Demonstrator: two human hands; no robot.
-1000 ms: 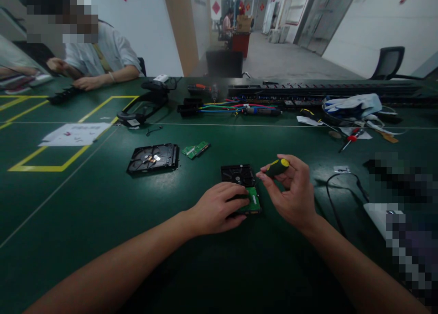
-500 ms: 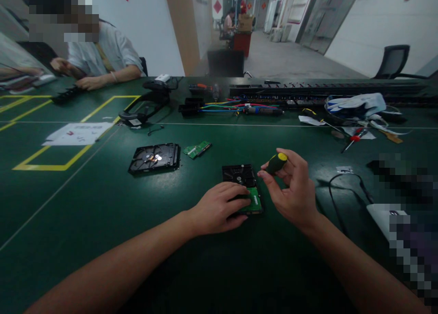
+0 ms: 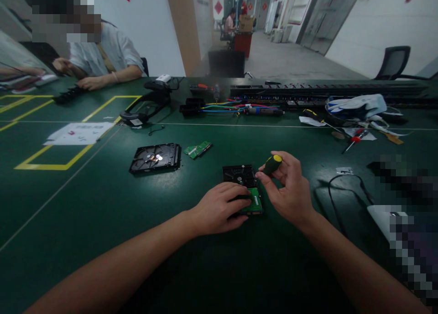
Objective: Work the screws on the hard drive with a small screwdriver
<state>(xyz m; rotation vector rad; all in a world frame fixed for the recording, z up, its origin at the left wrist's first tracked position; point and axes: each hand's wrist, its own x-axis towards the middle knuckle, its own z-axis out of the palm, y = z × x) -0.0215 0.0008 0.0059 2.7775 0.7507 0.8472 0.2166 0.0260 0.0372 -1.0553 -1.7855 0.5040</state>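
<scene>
A black hard drive (image 3: 239, 172) with a green circuit board (image 3: 255, 200) on its near half lies on the table in front of me. My left hand (image 3: 224, 207) rests over the drive's left side, fingers curled across the board and thumb at its near edge, holding it. In my right hand (image 3: 287, 184) is a screwdriver (image 3: 273, 165) with a dark green and yellow handle, gripped between thumb and fingers beside the drive's right edge. Its shaft and tip cannot be made out. Farther left lie a second hard drive (image 3: 155, 158) and a loose green circuit board (image 3: 198, 150).
Across the back of the green table (image 3: 191, 268) run coloured cables (image 3: 222, 105), an electric screwdriver (image 3: 262, 110) and long black rails (image 3: 325, 90). Gloves (image 3: 362, 105) and a red screwdriver (image 3: 356, 138) lie at right. A co-worker (image 3: 116, 54) sits at the far left.
My right hand has shifted slightly left with the screwdriver, closer to the hard drive. My left hand stays on the drive.
</scene>
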